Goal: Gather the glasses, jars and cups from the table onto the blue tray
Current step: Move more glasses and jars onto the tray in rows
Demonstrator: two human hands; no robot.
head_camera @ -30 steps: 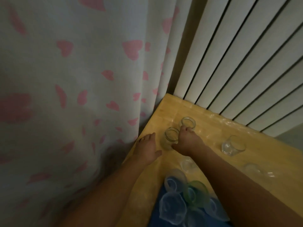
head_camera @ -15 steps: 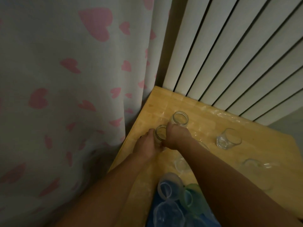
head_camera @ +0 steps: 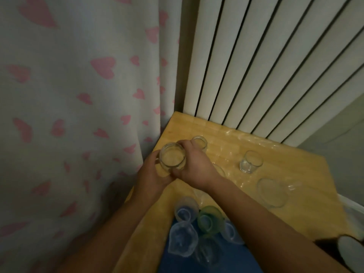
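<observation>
A wooden table sits in the corner between a heart-print curtain and a ribbed wall panel. Your left hand and right hand both wrap one glass jar — raised off the surface, it appears, with two hands probably for security. Its mouth faces up, long axis near vertical, tipped slightly toward you. A second jar stands just beyond your right fingers. The blue tray lies below your wrists — already carrying cups; a glass waits right of your right hand.
</observation>
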